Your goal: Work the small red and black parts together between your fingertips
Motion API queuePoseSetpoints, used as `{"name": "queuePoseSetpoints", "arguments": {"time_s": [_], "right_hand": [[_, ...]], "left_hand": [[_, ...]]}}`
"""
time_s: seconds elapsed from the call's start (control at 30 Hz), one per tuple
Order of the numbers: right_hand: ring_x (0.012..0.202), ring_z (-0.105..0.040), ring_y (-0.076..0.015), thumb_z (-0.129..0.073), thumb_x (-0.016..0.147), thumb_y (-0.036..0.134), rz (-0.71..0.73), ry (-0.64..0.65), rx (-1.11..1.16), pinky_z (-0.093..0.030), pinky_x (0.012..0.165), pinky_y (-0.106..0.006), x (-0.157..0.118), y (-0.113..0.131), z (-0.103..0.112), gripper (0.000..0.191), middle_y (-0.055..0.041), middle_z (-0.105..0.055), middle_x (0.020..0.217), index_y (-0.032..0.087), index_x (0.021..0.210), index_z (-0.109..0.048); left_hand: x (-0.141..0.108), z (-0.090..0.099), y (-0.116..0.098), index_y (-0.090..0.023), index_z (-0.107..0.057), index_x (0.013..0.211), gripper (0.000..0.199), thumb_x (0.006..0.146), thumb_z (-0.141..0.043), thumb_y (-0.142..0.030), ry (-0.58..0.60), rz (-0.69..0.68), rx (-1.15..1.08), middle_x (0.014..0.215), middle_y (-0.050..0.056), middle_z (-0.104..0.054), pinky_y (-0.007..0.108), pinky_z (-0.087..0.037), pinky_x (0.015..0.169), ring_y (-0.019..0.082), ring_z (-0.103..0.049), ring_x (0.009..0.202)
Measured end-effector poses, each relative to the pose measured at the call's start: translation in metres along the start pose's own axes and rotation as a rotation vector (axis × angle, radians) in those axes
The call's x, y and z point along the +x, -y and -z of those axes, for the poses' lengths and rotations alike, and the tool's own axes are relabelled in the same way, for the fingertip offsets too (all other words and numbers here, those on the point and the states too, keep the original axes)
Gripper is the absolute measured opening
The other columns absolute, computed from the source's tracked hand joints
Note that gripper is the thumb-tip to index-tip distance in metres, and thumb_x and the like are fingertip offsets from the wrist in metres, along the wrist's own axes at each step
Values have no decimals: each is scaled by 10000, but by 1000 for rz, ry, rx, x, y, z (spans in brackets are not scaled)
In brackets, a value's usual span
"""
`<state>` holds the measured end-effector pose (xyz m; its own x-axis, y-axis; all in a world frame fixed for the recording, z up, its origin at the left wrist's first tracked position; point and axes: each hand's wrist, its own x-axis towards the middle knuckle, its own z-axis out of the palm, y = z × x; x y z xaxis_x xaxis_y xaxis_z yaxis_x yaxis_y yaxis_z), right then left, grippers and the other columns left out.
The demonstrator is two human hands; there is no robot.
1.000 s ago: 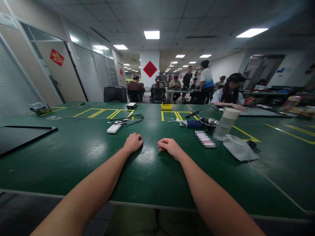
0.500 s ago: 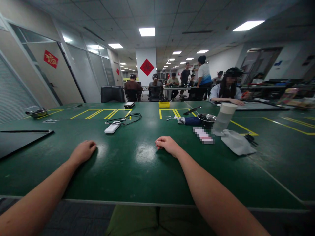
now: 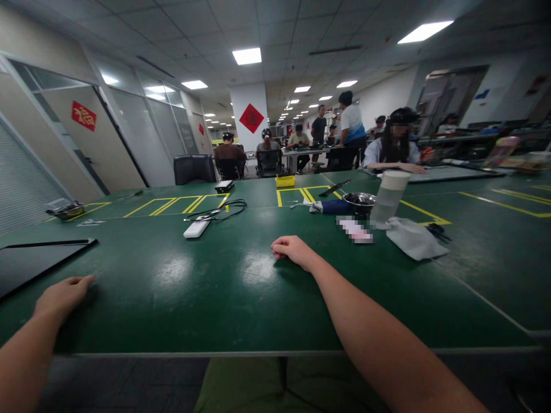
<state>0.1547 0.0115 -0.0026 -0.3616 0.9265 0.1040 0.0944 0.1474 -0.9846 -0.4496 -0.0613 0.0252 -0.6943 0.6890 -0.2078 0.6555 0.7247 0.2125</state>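
My left hand (image 3: 64,295) is low over the green table (image 3: 185,310) at the left, just below the corner of a dark flat panel (image 3: 38,261). Its thumb and fingers point right; whether they hold anything is hidden. Near the middle my right hand (image 3: 293,252) rests on the table with its fingers curled together and nothing seen in them. Beyond and left of it lies a white power bank (image 3: 197,228) with a black cable (image 3: 232,207). To its right is a blurred pink and white object (image 3: 353,229).
A translucent bottle (image 3: 390,201), a metal bowl (image 3: 360,202), a dark blue pouch (image 3: 329,206) and a grey cloth bag (image 3: 415,238) stand or lie at the right. Farther back are a yellow box (image 3: 284,181) and a seated person (image 3: 394,143).
My left hand has moved left and nearer to me, toward the dark panel. My right hand has stayed in place. The view has shifted slightly.
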Motion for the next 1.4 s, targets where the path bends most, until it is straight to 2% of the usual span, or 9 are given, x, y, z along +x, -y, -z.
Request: {"name": "queuePoseSetpoints", "arguments": {"time_s": [0.13, 0.27, 0.47, 0.63, 0.83, 0.97, 1.13, 1.27, 1.4], "right_hand": [[560, -617, -93, -594, 767, 182, 0, -4, 4, -465, 539, -186, 1, -1, 0, 97, -28, -667, 695, 125, 821, -652], [563, -617, -90, -604, 764, 194, 5, 0, 7, -462, 542, -185, 1, -2, 1, 99, -34, -675, 711, 128, 818, -655], [574, -614, -87, -595, 767, 203, -12, -1, -16, -458, 549, -185, 1, -2, 0, 119, -37, -677, 723, 128, 837, -654], [567, -598, -105, -559, 746, 176, -6, -140, -149, -443, 522, -189, 5, -5, 4, 146, -21, -653, 632, 137, 842, -662], [653, -618, -152, -536, 694, 147, -84, -331, -672, -448, 621, -238, 5, -2, 19, 173, -35, -679, 686, 171, 754, -697], [856, -635, -200, -528, 693, 125, -75, -352, -864, -448, 777, -269, 4, 4, 24, 239, -71, -709, 904, 170, 844, -707], [975, -611, -207, -502, 694, 72, 24, -209, -923, -428, 881, -282, 3, 1, 20, 392, -73, -686, 1057, 168, 1029, -683], [992, -602, -183, -499, 709, 63, 178, -39, -869, -403, 918, -270, 1, 1, 10, 388, -17, -695, 1040, 225, 996, -704], [840, -617, -163, -572, 756, 189, 221, 13, -791, -440, 801, -255, 0, 1, 3, 258, -25, -698, 933, 212, 974, -708]], "left_hand": [[-20, -15, -59, -229, -555, 809, 310, 789, -461, -524, -208, -30, -132, 583, -57, -645, 270, -414, 734, 244, -546, 1062], [-71, -55, -152, -168, -626, 935, 279, 822, -494, -386, -229, -389, -202, 934, 19, -699, 250, -423, 729, 215, -594, 953], [-184, -127, -285, -135, -673, 899, 274, 793, -522, -337, -49, -989, -275, 1000, 114, -669, 291, -409, 873, 236, -586, 972], [-256, -164, -347, -113, -639, 1041, 310, 762, -523, -185, 138, -1015, -560, 1104, 130, -644, 317, -411, 922, 231, -579, 1027], [-262, -171, -353, -97, -536, 1185, 522, 687, -431, 19, 235, -1001, -875, 1227, 136, -579, 293, -435, 933, 180, -563, 1092], [-243, -157, -335, -101, -591, 1084, 452, 693, -406, 29, 250, -1096, -690, 1048, 111, -658, 271, -495, 796, 156, -632, 872], [-239, -146, -323, -164, -614, 1095, 398, 726, -507, -60, 128, -1272, -296, 956, 50, -677, 269, -472, 800, 167, -623, 834], [-240, -149, -324, -141, -543, 1222, 489, 734, -564, -110, 5, -1287, -226, 1101, 93, -627, 255, -442, 868, 183, -603, 944], [-237, -151, -326, -147, -577, 1205, 446, 759, -574, -168, -36, -1311, -165, 1080, 116, -605, 283, -423, 898, 215, -585, 976]]}}
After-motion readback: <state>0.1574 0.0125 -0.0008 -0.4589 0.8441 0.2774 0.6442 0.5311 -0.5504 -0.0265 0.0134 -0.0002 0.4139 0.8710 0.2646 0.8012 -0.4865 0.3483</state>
